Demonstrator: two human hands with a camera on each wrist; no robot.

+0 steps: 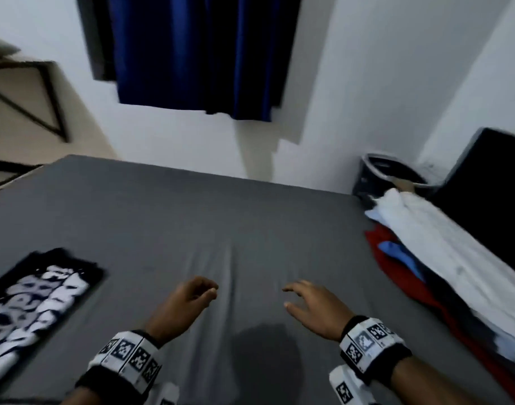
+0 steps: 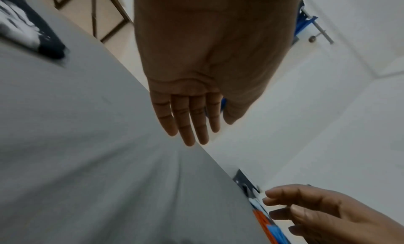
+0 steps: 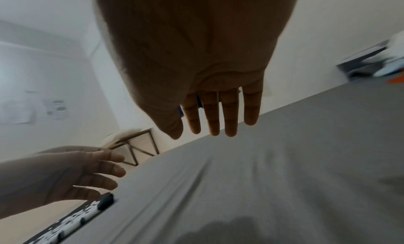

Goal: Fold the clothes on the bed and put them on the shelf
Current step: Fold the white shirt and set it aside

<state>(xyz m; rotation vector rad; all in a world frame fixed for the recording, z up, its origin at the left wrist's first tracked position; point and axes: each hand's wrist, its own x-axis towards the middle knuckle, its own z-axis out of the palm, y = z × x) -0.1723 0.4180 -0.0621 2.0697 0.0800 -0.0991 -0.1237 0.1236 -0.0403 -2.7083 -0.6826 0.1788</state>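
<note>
Both hands empty above the grey bed [image 1: 192,211].
Left hand [image 1: 182,306] and right hand [image 1: 316,306] hover apart, fingers loose; folded black printed shirt [image 1: 31,309] lies left, unfolded clothes pile [image 1: 443,258] right, dark bin [image 1: 382,173] behind it.

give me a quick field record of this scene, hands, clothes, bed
left hand: open, holds nothing, above the bed
right hand: open, fingers spread, holds nothing
bed: grey sheet, creased between the hands
folded shirt: black with white print, flat at the bed's left side
unfolded pile: white, red and blue clothes heaped along the bed's right edge
shelf: beyond the bed's far left corner, contents unclear
bin: dark, by the far right corner
</note>
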